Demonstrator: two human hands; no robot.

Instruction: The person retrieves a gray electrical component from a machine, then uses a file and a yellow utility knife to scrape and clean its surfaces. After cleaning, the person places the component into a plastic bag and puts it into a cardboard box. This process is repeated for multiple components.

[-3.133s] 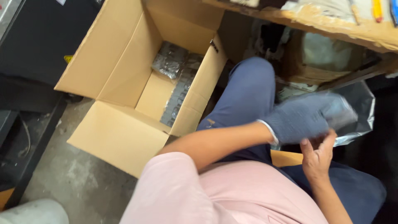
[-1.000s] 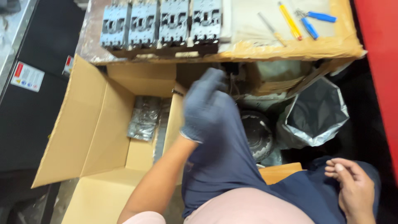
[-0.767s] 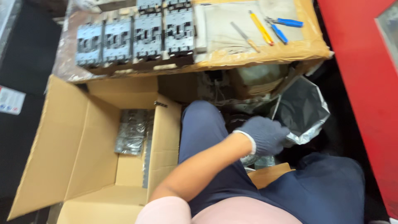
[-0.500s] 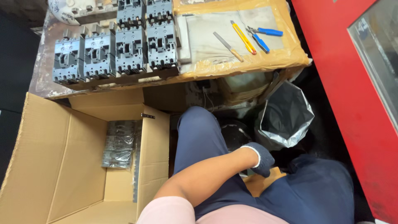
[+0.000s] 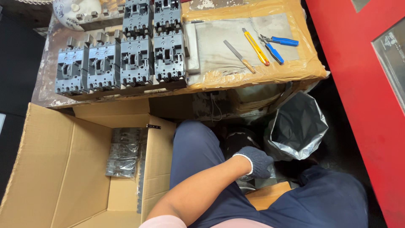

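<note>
Bag (image 5: 253, 179) between the knees is touched by the gloved left hand (image 5: 257, 160), fingers curled, grip unclear; it is best pinched firmly by its edge

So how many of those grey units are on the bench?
6 grey units: four in the front row, two behind. More may be cut off above.
</note>
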